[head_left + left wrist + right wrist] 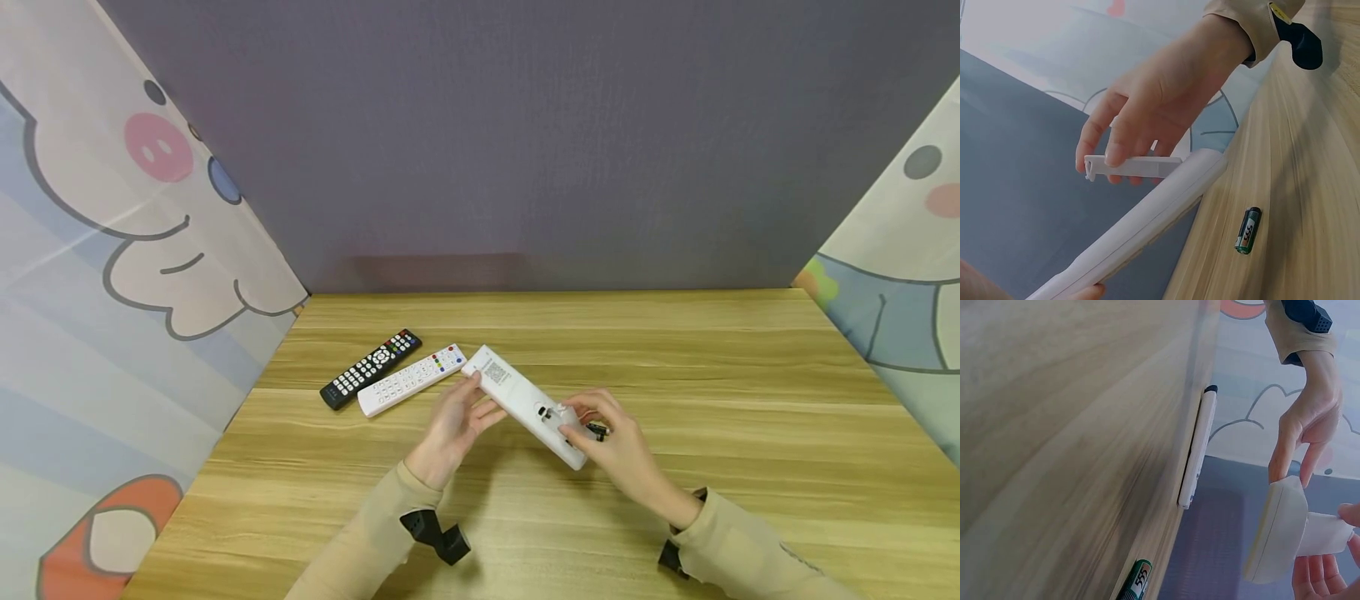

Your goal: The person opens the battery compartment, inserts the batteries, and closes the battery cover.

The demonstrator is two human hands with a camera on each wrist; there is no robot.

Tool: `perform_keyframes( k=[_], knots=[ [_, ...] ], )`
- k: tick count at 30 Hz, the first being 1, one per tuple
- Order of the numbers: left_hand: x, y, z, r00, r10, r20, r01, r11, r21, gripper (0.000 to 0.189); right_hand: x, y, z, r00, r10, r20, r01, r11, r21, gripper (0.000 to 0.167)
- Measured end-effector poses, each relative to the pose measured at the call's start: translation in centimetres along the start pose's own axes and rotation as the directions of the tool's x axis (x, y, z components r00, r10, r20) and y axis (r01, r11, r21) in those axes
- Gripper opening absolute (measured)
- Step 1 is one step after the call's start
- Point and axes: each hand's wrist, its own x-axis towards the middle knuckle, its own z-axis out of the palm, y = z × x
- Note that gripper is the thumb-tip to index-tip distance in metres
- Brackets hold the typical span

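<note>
My left hand [448, 427] grips a white remote control [517, 398] by its far-left end, between thumb and fingers. The remote is tilted above the table with its back up, a printed square code near that end. Its battery compartment, at the near-right end, is uncovered. My right hand [622, 446] pinches a white battery cover [1141, 167] between thumb and fingers. One end of the cover meets the remote's end, and the cover stands at an angle to its back. A green and black battery [1248, 230] lies on the table below, partly hidden by my right hand in the head view.
Left of the held remote, a white remote [411, 381] and a black remote [371, 368] lie side by side on the wooden table [720, 367], buttons up. A grey panel [562, 150] rises along the table's back edge, with cartoon-printed cloth [90, 275] at the sides.
</note>
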Motion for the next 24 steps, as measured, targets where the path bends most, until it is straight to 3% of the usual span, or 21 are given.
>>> perform_keyframes(
  k=[3, 10, 18, 24],
  knots=[
    [0.0, 0.0, -0.1, 1.0, -0.003, 0.0, 0.003, 1.0, 0.0, 0.029, -0.2, 1.1, 0.0, 1.0, 0.014, 0.011, -0.015, 0.998, 0.053, 0.032],
    [0.0, 0.2, -0.4, 1.0, -0.005, -0.012, 0.005, 1.0, 0.001, 0.031, 0.2, 1.1, -0.6, 1.0, 0.014, 0.015, -0.016, 0.99, 0.139, 0.032],
    [0.0, 0.3, -0.9, 1.0, 0.003, -0.016, -0.003, 1.0, 0.014, 0.033, 0.7, 2.1, -2.0, 1.0, -0.027, 0.014, 0.026, 0.996, 0.084, 0.033],
    [-0.1, 0.6, -1.4, 1.0, 0.003, -0.027, -0.003, 1.0, 0.003, 0.031, 0.9, 3.1, -3.4, 0.998, 0.016, 0.059, -0.015, 1.0, -0.005, 0.032]
  ],
)
